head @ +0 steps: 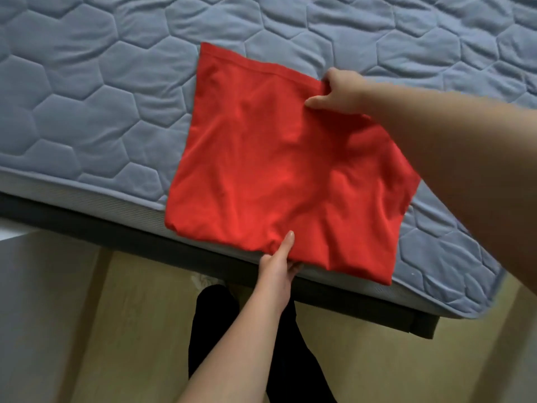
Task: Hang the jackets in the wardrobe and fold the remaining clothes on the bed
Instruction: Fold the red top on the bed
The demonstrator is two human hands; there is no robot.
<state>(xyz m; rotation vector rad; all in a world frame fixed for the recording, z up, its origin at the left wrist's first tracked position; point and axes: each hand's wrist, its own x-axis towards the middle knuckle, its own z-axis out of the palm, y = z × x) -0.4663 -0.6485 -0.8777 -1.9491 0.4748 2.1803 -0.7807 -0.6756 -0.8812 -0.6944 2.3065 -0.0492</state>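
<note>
A red garment (279,173), folded into a rough rectangle, lies on the blue-grey quilted bed (101,91) at its near edge. Its lower part overhangs the mattress side. My left hand (279,263) pinches the garment's near edge, thumb on top and fingers underneath. My right hand (340,91) grips the far right corner of the garment by its hemmed edge, and my right forearm crosses over the garment's right side.
The dark bed frame (87,222) runs along under the mattress edge. Below it is light wooden floor (139,315), where my dark trouser legs (215,330) stand close to the bed. A pale surface (35,301) sits at the lower left.
</note>
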